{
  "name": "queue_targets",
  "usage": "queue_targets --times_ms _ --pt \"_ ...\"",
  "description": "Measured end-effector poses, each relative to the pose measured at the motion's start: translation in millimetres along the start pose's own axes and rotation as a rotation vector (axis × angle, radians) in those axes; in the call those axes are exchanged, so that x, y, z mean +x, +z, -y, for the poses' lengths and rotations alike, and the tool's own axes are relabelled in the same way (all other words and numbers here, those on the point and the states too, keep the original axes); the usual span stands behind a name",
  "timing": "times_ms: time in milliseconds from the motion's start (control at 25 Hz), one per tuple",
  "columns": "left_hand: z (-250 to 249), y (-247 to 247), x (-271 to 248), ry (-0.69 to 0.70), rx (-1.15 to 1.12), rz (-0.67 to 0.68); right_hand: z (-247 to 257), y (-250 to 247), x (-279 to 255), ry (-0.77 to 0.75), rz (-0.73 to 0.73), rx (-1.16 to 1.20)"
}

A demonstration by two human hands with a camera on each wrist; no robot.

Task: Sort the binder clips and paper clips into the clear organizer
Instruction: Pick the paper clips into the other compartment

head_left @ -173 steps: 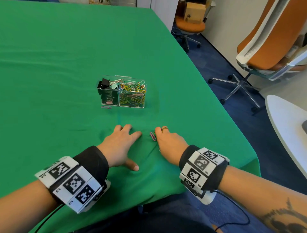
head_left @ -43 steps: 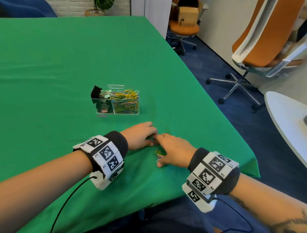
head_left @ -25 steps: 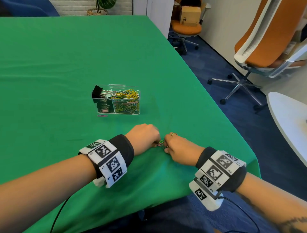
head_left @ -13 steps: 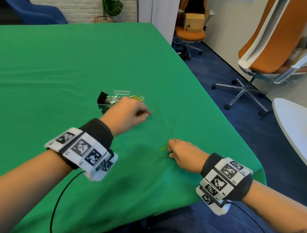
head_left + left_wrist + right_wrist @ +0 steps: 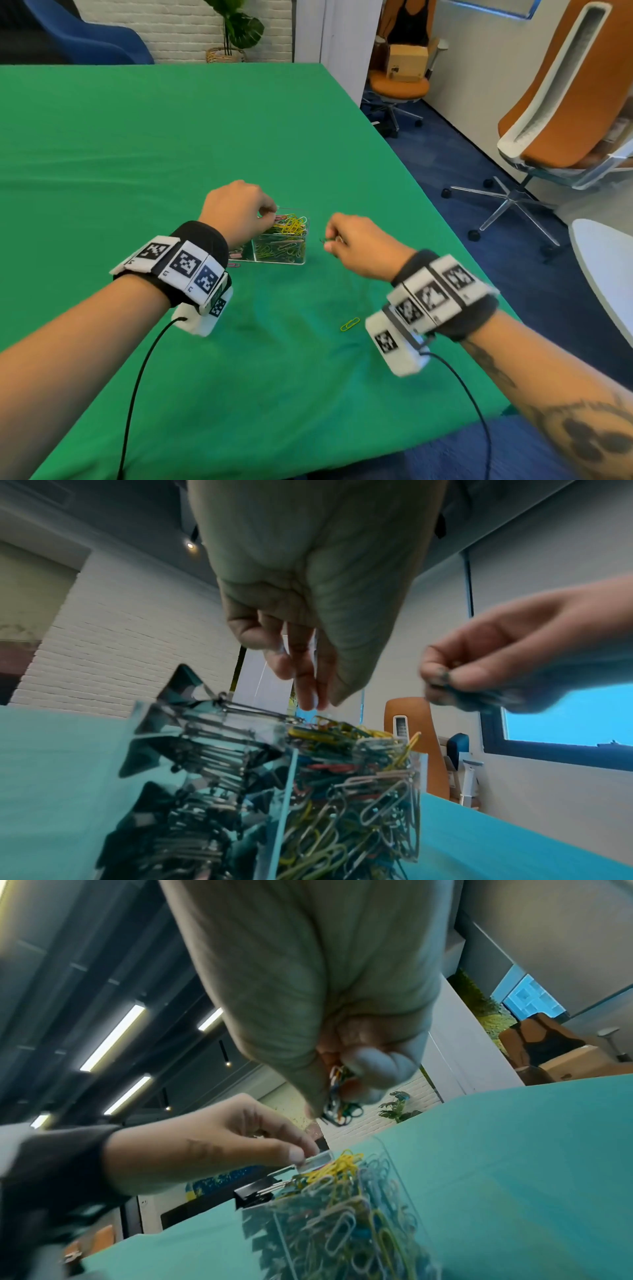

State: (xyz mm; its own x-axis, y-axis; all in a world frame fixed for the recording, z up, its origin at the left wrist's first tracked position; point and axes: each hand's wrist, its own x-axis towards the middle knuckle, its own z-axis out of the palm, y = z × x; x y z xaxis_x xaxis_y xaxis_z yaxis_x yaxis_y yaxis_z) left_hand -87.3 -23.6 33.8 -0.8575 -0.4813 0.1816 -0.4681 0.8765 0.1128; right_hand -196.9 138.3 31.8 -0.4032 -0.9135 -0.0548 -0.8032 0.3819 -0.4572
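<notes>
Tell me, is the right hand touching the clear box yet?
Apart. The head view shows green cloth between the right hand and the clear organizer.

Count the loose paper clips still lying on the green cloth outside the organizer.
2: a yellow paper clip near the right wrist, and a pink paper clip against the organizer's near-left corner. The arms may hide others.

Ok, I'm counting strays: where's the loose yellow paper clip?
In the head view, the yellow paper clip lies on the green cloth, nearer the person than the organizer, just left of the right wristband.
</notes>
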Motion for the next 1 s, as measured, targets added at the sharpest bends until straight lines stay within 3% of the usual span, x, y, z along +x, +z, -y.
queue_targets --times_ms 240,480,840,920,1000 --pt "13.3 -6.2 -4.1 -0.044 -0.104 -0.041 35.6 -6.6 81.5 -0.087 0.029 -0.102" --pt "21.1 -13.4 -12.0 -0.071 -0.200 -0.133 35.5 -1.9 101.9 -0.159 0.137 -0.251" --pt "8.0 -9.9 -24.7 -0.013 -0.227 -0.191 -14.8 -40.3 42.8 -0.116 -0.201 0.086" --pt "-4.1 -2.6 -37.1 0.107 -0.237 -0.173 -33.1 -25.7 16.3 -0.062 -0.075 0.009" --pt "-22.0 7.7 -52.1 0.251 -0.230 -0.031 -44.3 2.1 -6.4 -0.032 0.226 -0.131"
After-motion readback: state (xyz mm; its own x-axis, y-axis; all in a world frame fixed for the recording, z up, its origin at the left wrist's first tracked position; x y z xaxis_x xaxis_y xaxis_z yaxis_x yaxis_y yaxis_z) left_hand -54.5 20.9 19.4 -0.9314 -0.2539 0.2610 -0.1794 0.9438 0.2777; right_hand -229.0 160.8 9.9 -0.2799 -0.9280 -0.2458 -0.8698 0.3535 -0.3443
